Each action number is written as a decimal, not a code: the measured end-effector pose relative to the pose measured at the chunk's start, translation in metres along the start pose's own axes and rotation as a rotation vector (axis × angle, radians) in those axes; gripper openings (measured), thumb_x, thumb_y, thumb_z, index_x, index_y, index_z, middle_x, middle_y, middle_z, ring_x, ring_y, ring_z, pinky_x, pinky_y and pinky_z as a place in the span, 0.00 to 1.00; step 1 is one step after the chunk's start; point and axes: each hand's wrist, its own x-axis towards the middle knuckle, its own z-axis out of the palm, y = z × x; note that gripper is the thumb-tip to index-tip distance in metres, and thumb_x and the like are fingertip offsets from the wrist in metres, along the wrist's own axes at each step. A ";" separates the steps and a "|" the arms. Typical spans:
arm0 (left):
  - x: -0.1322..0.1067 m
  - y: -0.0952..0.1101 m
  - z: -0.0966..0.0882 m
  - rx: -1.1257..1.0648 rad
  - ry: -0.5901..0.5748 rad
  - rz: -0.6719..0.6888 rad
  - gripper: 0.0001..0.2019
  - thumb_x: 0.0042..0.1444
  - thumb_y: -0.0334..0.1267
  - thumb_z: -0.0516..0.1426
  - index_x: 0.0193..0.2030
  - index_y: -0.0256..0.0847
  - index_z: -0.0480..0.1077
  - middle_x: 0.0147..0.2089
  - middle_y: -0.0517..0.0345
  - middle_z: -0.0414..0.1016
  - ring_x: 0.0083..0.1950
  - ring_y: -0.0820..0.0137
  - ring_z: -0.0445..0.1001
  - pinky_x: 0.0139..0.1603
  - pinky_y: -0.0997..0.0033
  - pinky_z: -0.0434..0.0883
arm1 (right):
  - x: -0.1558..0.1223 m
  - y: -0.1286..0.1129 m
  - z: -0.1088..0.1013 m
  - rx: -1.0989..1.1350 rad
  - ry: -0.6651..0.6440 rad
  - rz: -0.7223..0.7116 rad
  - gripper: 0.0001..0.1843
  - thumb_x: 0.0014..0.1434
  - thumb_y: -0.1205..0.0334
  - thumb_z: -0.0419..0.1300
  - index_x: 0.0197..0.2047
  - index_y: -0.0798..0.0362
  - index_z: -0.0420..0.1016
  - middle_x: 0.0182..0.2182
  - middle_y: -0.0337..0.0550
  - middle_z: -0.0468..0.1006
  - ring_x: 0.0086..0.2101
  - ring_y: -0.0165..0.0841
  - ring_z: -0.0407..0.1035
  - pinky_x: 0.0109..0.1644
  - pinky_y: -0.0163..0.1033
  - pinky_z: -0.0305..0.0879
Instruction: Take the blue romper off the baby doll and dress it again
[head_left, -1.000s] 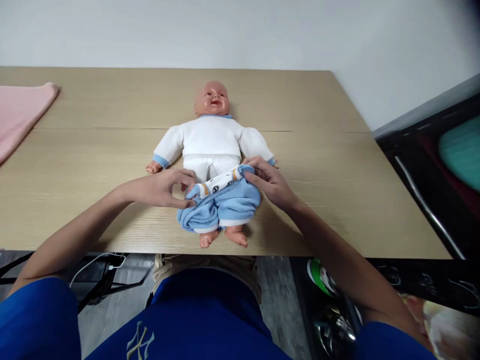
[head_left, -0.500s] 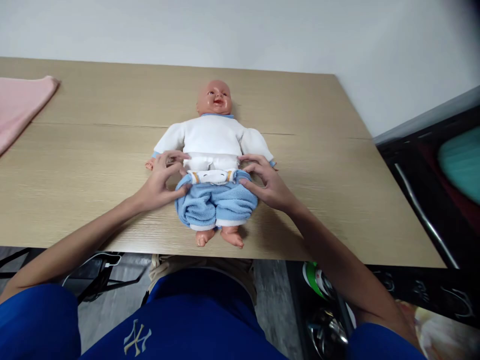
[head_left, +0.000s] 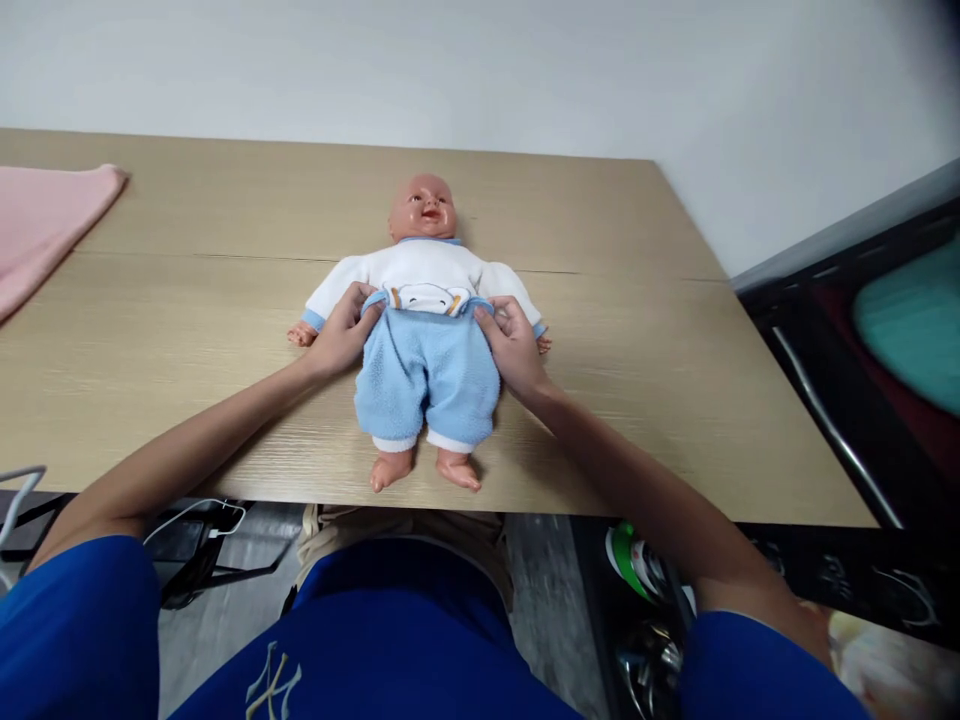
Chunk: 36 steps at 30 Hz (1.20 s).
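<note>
A baby doll (head_left: 422, 208) lies on its back on the wooden table (head_left: 187, 330), head away from me. It wears a white top and light blue fleece trousers (head_left: 427, 375) with a printed white waistband. My left hand (head_left: 343, 332) grips the waistband at the doll's left-hand side as I see it. My right hand (head_left: 512, 340) grips the other side. The waistband sits high on the doll's chest. Both bare feet stick out near the table's front edge.
A pink cloth (head_left: 41, 225) lies at the table's far left. A white wall runs behind the table. To the right stands dark furniture with a teal object (head_left: 911, 330). Cables and a black stand (head_left: 195, 540) sit below the front edge.
The trousers were bunched round the doll's legs and hips; both hands have pulled the waistband away from me, up over the belly to the chest, and the trouser legs are now stretched out.
</note>
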 end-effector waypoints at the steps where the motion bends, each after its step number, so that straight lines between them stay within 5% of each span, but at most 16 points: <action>1: 0.005 0.000 0.002 -0.038 0.000 -0.016 0.29 0.68 0.71 0.69 0.47 0.45 0.71 0.38 0.60 0.71 0.38 0.67 0.68 0.40 0.67 0.68 | 0.006 0.000 0.002 0.003 0.013 0.014 0.34 0.62 0.21 0.74 0.48 0.41 0.71 0.31 0.31 0.75 0.31 0.34 0.68 0.35 0.40 0.68; 6: 0.005 -0.004 0.002 -0.158 0.073 -0.085 0.26 0.66 0.65 0.72 0.45 0.43 0.76 0.38 0.59 0.74 0.40 0.64 0.73 0.43 0.65 0.71 | 0.010 0.000 0.003 -0.077 0.047 -0.038 0.31 0.64 0.25 0.73 0.42 0.43 0.73 0.34 0.35 0.75 0.36 0.35 0.69 0.43 0.41 0.70; 11: -0.020 -0.006 -0.007 0.038 0.112 -0.016 0.25 0.68 0.64 0.71 0.43 0.44 0.75 0.46 0.55 0.74 0.49 0.60 0.73 0.52 0.60 0.72 | -0.010 0.007 -0.013 -0.065 0.041 0.095 0.30 0.61 0.28 0.76 0.39 0.44 0.74 0.35 0.34 0.72 0.40 0.36 0.69 0.48 0.41 0.73; 16: -0.012 -0.011 -0.003 -0.115 0.114 -0.052 0.32 0.68 0.74 0.68 0.47 0.47 0.67 0.40 0.61 0.67 0.38 0.67 0.67 0.42 0.64 0.65 | -0.001 0.008 -0.010 0.168 0.013 0.206 0.36 0.54 0.25 0.80 0.47 0.42 0.76 0.40 0.34 0.79 0.43 0.37 0.74 0.52 0.42 0.78; 21: 0.009 -0.015 -0.003 -0.199 0.106 -0.002 0.35 0.61 0.77 0.71 0.46 0.47 0.67 0.40 0.60 0.67 0.39 0.67 0.67 0.41 0.65 0.65 | 0.012 0.000 -0.009 0.004 -0.055 0.011 0.33 0.61 0.22 0.74 0.40 0.42 0.72 0.37 0.36 0.74 0.42 0.39 0.70 0.56 0.47 0.77; 24: 0.010 -0.007 -0.007 -0.126 0.064 0.017 0.32 0.64 0.73 0.72 0.44 0.46 0.69 0.38 0.60 0.67 0.38 0.67 0.66 0.39 0.66 0.65 | 0.008 -0.012 -0.016 -0.225 -0.063 -0.134 0.27 0.68 0.31 0.71 0.37 0.44 0.69 0.35 0.36 0.67 0.39 0.39 0.65 0.54 0.48 0.72; 28: 0.023 0.009 -0.011 0.082 0.031 0.156 0.30 0.65 0.70 0.73 0.43 0.44 0.73 0.39 0.58 0.70 0.41 0.66 0.69 0.41 0.65 0.68 | 0.020 -0.031 -0.016 -0.446 -0.100 -0.355 0.19 0.68 0.42 0.72 0.37 0.45 0.73 0.39 0.40 0.71 0.45 0.42 0.67 0.61 0.52 0.69; 32: 0.042 0.011 -0.013 0.122 0.002 0.164 0.32 0.67 0.75 0.68 0.44 0.44 0.72 0.36 0.60 0.66 0.37 0.67 0.67 0.39 0.64 0.66 | 0.049 -0.031 -0.009 -0.269 -0.177 -0.192 0.22 0.70 0.35 0.69 0.40 0.45 0.75 0.38 0.38 0.74 0.43 0.41 0.69 0.58 0.49 0.71; 36: 0.029 0.002 -0.022 0.182 -0.008 -0.009 0.33 0.69 0.76 0.64 0.44 0.44 0.71 0.37 0.59 0.69 0.38 0.65 0.67 0.40 0.63 0.64 | 0.048 -0.013 -0.013 -0.203 -0.104 -0.018 0.35 0.65 0.19 0.67 0.38 0.45 0.75 0.36 0.38 0.75 0.42 0.40 0.69 0.55 0.46 0.72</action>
